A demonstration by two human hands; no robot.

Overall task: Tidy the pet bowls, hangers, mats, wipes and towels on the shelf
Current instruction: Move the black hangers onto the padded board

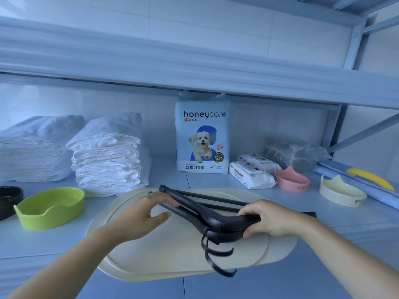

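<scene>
A bundle of black hangers (200,214) lies across the cream mats (164,253) in the middle of the shelf. My left hand (149,212) holds the bundle's left end and my right hand (261,219) grips its right end; the hooks point toward me. A green bowl (50,209) and a black bowl (9,200) sit at the left, a pink bowl (291,180) and a cream bowl (341,194) at the right. Two stacks of white towels (105,154) stand at the back left. Two wipes packs (249,174) lie behind the pink bowl.
A honeycare training-pad pack (203,137) stands upright at the back centre. A grey plastic-wrapped bundle (291,154) sits at the back right, and a blue rolled item with a yellow piece (369,180) lies along the right edge. The upper shelf board (194,67) hangs low overhead.
</scene>
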